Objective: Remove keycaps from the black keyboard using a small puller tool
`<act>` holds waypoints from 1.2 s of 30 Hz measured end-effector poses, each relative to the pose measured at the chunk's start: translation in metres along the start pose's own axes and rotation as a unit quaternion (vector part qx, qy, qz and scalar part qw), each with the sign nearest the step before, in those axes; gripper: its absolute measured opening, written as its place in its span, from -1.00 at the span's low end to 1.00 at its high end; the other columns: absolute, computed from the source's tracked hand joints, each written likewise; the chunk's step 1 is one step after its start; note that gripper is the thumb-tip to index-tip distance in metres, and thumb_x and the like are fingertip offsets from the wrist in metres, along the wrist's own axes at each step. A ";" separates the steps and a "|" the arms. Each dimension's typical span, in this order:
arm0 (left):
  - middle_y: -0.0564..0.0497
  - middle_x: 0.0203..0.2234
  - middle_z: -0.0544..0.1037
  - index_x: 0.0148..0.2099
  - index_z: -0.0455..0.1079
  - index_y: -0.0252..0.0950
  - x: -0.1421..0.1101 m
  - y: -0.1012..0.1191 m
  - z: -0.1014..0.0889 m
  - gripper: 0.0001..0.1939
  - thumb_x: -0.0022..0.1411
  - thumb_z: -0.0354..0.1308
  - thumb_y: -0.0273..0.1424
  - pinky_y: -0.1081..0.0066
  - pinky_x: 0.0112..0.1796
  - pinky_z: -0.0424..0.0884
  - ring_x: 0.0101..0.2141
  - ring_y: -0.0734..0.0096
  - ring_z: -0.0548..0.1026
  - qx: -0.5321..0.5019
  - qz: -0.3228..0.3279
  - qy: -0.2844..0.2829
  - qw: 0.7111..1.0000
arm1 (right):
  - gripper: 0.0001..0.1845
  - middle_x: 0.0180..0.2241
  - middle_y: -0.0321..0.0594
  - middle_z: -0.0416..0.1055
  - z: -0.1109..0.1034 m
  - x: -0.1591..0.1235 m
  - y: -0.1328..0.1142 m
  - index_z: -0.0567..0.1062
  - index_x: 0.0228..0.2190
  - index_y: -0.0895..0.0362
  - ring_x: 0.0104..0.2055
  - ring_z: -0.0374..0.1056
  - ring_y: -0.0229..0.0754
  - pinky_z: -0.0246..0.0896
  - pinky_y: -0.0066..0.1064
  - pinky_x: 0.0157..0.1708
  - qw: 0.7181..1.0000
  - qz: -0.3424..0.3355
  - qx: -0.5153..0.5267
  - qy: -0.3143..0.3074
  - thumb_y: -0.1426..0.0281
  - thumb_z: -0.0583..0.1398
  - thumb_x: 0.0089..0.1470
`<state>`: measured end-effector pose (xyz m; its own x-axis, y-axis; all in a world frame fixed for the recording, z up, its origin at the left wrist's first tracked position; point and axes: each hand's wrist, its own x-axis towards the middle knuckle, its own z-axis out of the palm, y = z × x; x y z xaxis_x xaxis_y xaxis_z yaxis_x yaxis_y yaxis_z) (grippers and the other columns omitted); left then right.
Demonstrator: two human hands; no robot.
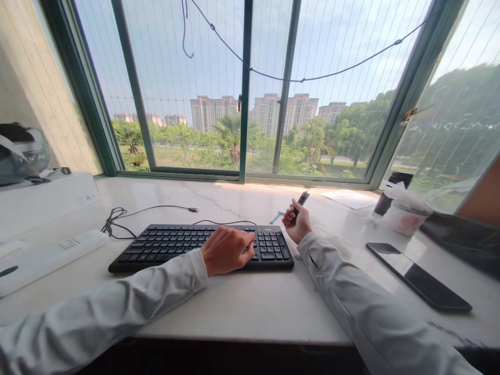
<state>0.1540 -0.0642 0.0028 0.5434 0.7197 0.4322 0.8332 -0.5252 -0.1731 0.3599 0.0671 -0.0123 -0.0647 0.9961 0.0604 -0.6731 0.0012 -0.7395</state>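
Note:
A black keyboard [164, 245] lies flat before me. Over its right part, beside the number pad, my left hand [228, 250] is closed, thumb and forefinger together near the keys. Whatever those fingers may hold is hidden. Raised just past the keyboard's right end, my right hand [297, 221] wraps round a slim black object [303, 198], whose forked-looking tip points up; its kind is unclear. A small light blue piece [276, 217] lies on the table left of that hand.
A cable [156, 207] with a plug lies behind the keyboard. To the left are a white box [58, 195] and a long white item [50, 263]. To the right are a phone-like black slab [420, 276], a plastic-wrapped cup [408, 216], a dark bottle [390, 195] and paper [349, 199].

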 end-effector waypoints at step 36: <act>-0.02 -0.51 0.49 -0.13 0.36 -0.25 -0.013 0.021 0.018 -0.79 0.24 -0.01 -0.33 0.40 -0.52 0.32 -0.58 0.34 0.46 -0.084 -0.004 -0.005 0.996 | -0.54 -0.74 -0.46 -0.04 -0.001 -0.007 0.004 0.12 -0.59 0.08 -0.72 -0.10 -0.38 -0.11 -0.50 -0.74 0.996 0.002 -0.006 0.093 0.06 0.11 0.14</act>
<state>0.1662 -0.0768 -0.0225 0.5378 0.7283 0.4246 0.8093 -0.5872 -0.0179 0.3586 0.0603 -0.0162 0.0702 0.9953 -0.0673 -0.6644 -0.0037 -0.7474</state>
